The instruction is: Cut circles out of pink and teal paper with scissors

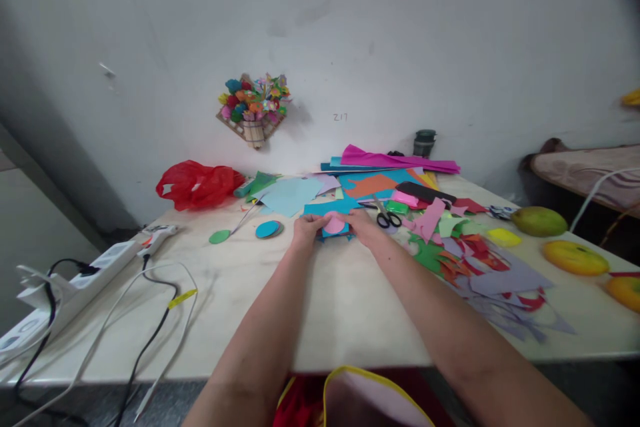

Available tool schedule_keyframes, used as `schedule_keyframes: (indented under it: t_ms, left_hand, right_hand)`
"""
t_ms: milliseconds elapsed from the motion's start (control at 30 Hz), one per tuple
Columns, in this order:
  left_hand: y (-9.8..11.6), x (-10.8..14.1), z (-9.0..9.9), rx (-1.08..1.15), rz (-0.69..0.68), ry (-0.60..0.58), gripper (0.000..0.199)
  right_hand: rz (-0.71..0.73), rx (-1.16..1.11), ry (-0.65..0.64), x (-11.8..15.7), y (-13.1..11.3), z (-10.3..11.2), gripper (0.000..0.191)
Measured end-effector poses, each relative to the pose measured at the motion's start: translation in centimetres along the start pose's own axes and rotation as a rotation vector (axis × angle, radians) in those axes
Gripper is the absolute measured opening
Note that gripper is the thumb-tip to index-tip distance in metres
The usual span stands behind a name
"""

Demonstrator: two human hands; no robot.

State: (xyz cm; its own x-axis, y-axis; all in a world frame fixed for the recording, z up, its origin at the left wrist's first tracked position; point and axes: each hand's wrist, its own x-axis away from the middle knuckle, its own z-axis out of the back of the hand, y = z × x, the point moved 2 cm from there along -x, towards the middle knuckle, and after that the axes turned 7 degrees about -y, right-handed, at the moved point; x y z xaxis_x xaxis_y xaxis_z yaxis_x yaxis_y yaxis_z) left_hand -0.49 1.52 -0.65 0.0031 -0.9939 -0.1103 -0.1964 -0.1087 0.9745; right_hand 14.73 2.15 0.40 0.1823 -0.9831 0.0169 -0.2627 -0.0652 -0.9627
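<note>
Both hands meet at the middle of the table over a blue sheet of paper (327, 208). A pink paper circle (334, 223) lies against the blue paper between them. The fingers of my left hand (309, 228) pinch the circle and the sheet at the left side. Opposite it, my right hand (362, 224) grips them at the right edge. Black-handled scissors (389, 219) lie just right of my right hand. To the left sit a stack of blue paper circles (269, 229) and a green circle (219, 237).
Paper scraps (493, 280) cover the table's right side, near several mangoes (575, 257). Coloured sheets (293, 195) and a red plastic bag (200, 185) lie at the back. A power strip (100, 273) with loose cables (165, 320) runs along the left.
</note>
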Motion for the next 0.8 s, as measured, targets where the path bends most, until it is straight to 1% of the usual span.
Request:
schedule_keyframes:
  t_ms: [100,167,267,367,433,533,567,667,733,800]
  left_hand:
    - [0.1,0.0,-0.2,0.002,-0.023,0.006,0.049]
    - [0.1,0.1,-0.3,0.06,-0.026,0.014,0.052]
    - [0.3,0.3,-0.5,0.137,0.042,0.024,0.054]
    - [0.6,0.6,-0.6,0.124,0.113,0.018,0.053]
    - [0.8,0.9,-0.8,0.079,0.157,-0.043,0.053]
    - [0.9,1.1,-1.0,0.043,0.163,-0.146,0.052]
    - [0.9,1.1,-1.0,0.04,0.159,-0.153,0.051]
    - [0.9,1.1,-0.8,0.053,0.172,-0.117,0.051]
    - [1.0,1.1,-0.8,0.07,0.199,-0.102,0.053]
    - [1.2,1.2,-0.9,0.076,0.224,-0.123,0.053]
  right_hand:
    - [0.037,0.045,0.094,-0.1,0.1,0.2,0.053]
    - [0.062,0.03,0.137,-0.1,0.0,0.3,0.058]
    - [0.064,-0.012,0.164,0.0,-0.2,0.3,0.057]
    - [0.059,-0.051,0.163,0.1,-0.4,0.2,0.054]
    - [0.052,-0.069,0.16,0.0,-0.3,0.1,0.051]
    - [0.037,-0.066,0.143,-0.1,-0.2,0.2,0.046]
    - [0.038,-0.064,0.141,-0.1,-0.2,0.2,0.046]
    - [0.049,-0.064,0.14,0.0,-0.1,0.2,0.047]
    - [0.05,-0.063,0.108,0.0,-0.1,0.2,0.045]
    - [0.049,-0.053,0.077,-0.1,0.0,0.1,0.042]
